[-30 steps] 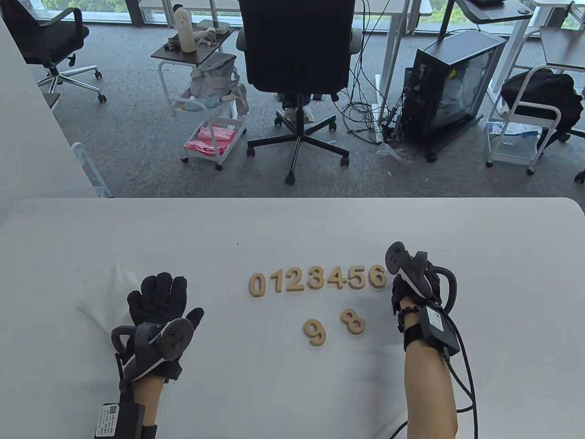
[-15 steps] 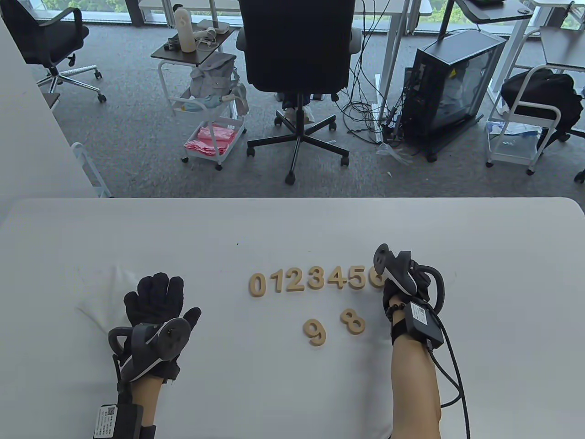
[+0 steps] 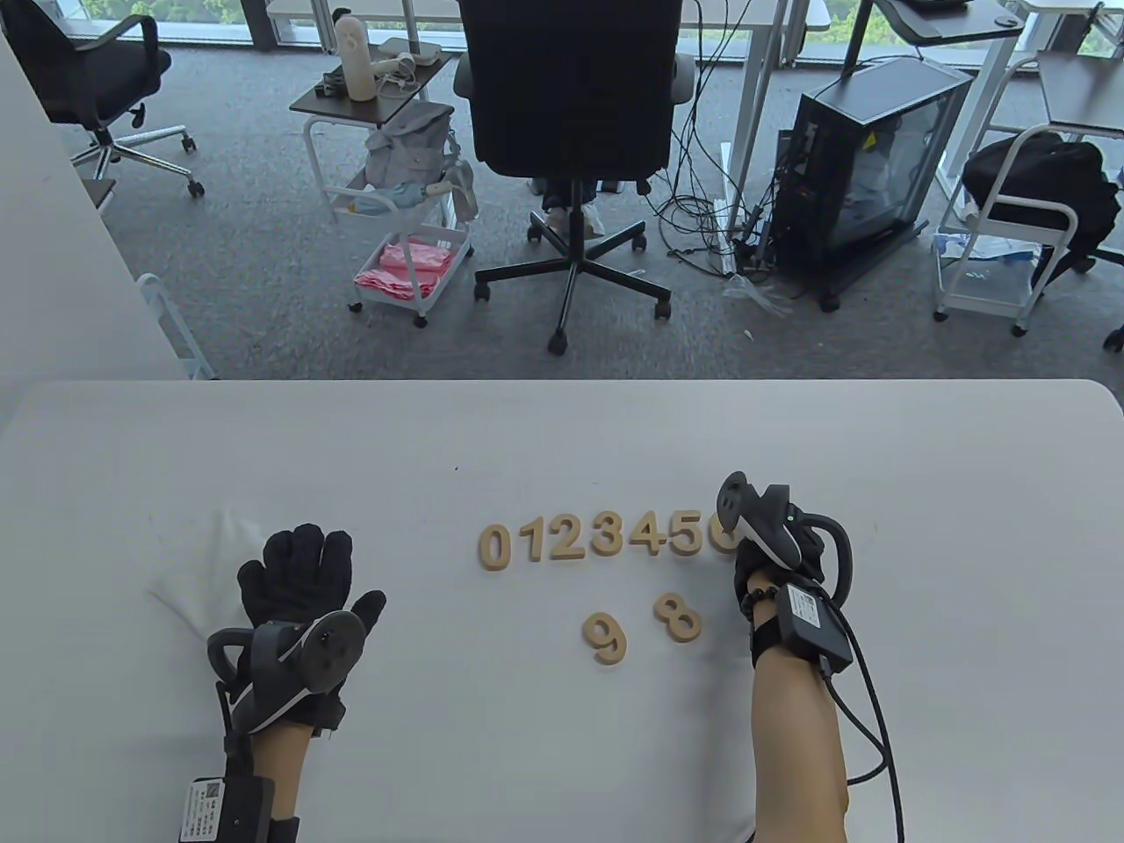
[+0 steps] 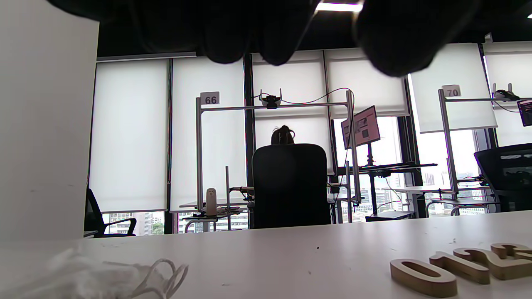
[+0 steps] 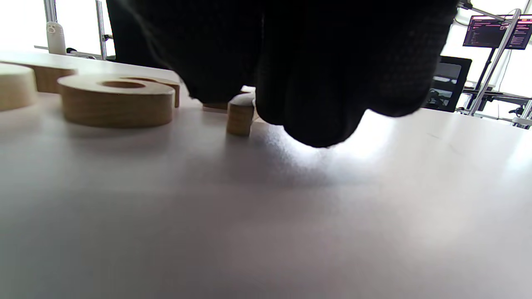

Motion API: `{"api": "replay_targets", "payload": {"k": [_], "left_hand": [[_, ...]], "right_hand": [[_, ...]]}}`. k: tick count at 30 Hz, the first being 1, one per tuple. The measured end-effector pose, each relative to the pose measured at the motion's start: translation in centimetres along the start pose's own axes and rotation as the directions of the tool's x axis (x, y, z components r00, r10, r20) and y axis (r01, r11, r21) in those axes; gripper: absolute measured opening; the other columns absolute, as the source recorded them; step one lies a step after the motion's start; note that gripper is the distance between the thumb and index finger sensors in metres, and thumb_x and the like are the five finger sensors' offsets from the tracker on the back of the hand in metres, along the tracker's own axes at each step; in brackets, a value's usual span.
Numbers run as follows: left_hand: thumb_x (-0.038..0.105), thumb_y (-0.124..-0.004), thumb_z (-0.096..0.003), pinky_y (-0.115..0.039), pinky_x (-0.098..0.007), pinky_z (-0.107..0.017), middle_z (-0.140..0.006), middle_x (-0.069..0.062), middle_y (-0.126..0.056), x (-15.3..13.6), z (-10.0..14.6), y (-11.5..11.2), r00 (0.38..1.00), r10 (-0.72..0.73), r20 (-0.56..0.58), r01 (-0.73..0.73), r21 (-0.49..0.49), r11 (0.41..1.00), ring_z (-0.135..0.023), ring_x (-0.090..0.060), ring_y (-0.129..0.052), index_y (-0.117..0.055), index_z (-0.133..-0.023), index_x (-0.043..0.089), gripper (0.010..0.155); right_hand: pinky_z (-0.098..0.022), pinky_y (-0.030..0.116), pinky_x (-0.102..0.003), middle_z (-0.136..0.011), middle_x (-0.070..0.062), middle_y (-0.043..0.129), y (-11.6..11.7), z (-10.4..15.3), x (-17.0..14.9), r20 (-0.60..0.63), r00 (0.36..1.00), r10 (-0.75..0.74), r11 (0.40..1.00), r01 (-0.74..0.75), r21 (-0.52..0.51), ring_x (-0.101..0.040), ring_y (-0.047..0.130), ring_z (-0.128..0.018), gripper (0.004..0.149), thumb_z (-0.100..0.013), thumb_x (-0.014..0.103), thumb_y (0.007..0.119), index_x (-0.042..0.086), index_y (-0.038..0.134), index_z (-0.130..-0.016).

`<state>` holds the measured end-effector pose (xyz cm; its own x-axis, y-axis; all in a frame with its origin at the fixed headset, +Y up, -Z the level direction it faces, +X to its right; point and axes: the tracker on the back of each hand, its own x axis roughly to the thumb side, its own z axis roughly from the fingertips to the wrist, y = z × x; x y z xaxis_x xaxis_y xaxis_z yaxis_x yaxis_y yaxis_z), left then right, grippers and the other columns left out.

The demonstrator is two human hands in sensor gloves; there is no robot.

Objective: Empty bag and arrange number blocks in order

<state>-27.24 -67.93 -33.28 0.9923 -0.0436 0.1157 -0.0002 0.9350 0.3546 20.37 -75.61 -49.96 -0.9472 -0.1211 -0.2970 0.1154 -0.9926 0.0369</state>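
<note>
Blocks (image 3: 606, 537) are lying in a row, and our right hand (image 3: 777, 549) is covering a small block (image 5: 240, 118) at the end; we cannot tell its grip. Our left hand (image 3: 303, 580) is resting flat on the bag (image 3: 206, 562), and we should be nudging the block gently into line.

floor: grey carpet (image 3: 263, 263) | far centre: black office chair (image 3: 571, 132) | far right: black PC tower (image 3: 865, 167) | far left: white trolley (image 3: 399, 219) | blinds (image 4: 129, 133) daylit
</note>
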Motion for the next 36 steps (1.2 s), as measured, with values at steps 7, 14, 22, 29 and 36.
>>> {"api": "replay_targets", "payload": {"k": [7, 14, 22, 29, 36], "left_hand": [[0.053, -0.075, -0.0491, -0.052, -0.079, -0.067, -0.113, -0.029, -0.056, 0.1, 0.0, 0.0, 1.000, 0.007, 0.005, -0.007, 0.003, 1.000, -0.102, -0.060, -0.063, -0.061, -0.109, 0.008, 0.076], [0.053, -0.075, -0.0491, -0.052, -0.079, -0.067, -0.113, -0.029, -0.056, 0.5, 0.1, 0.2, 0.999, 0.019, 0.027, -0.019, 0.011, 1.000, -0.102, -0.060, -0.063, -0.061, -0.109, 0.008, 0.076], [0.053, -0.075, -0.0492, -0.052, -0.079, -0.067, -0.113, -0.029, -0.056, 1.2, 0.2, 0.4, 0.998, 0.032, 0.056, -0.033, 0.017, 0.999, -0.102, -0.060, -0.062, -0.061, -0.109, 0.008, 0.076], [0.053, -0.075, -0.0493, -0.052, -0.079, -0.067, -0.113, -0.029, -0.056, 1.7, 0.2, 0.4, 0.996, 0.044, 0.073, -0.045, 0.016, 0.999, -0.102, -0.060, -0.062, -0.061, -0.109, 0.008, 0.076], [0.053, -0.075, -0.0492, -0.052, -0.079, -0.066, -0.113, -0.029, -0.056, 1.8, 0.2, 0.3, 0.996, 0.042, 0.079, -0.043, 0.007, 0.999, -0.101, -0.061, -0.063, -0.061, -0.109, 0.008, 0.076]], "right_hand": [[-0.045, 0.094, -0.044, -0.079, -0.015, 0.094, -2.7, 1.4, -0.9, 0.035, 0.997, -0.063, 0.996, 0.065, -0.057, -0.030, 0.106, -0.057, 0.051, -0.049, 0.029, 0.083, 0.010, 0.078, -0.096], [-0.050, 0.089, -0.051, -0.087, -0.021, 0.089, -6.0, 5.9, -1.3, 0.167, 0.971, -0.172, 0.973, 0.193, -0.125, -0.038, 0.101, -0.066, 0.052, -0.051, 0.034, 0.078, 0.009, 0.077, -0.097], [-0.057, 0.083, -0.058, -0.095, -0.024, 0.082, -8.3, 12.0, -1.2, 0.321, 0.915, -0.245, 0.940, 0.305, -0.151, -0.045, 0.094, -0.076, 0.056, -0.052, 0.037, 0.078, 0.010, 0.074, -0.100], [-0.063, 0.076, -0.064, -0.103, -0.025, 0.073, -8.1, 15.0, -0.3, 0.396, 0.884, -0.249, 0.938, 0.322, -0.130, -0.052, 0.084, -0.086, 0.058, -0.051, 0.039, 0.079, 0.013, 0.071, -0.103], [-0.064, 0.073, -0.066, -0.105, -0.028, 0.069, -4.9, 15.3, 1.4, 0.402, 0.886, -0.232, 0.956, 0.284, -0.075, -0.055, 0.081, -0.087, 0.061, -0.051, 0.039, 0.080, 0.015, 0.067, -0.105]]}}
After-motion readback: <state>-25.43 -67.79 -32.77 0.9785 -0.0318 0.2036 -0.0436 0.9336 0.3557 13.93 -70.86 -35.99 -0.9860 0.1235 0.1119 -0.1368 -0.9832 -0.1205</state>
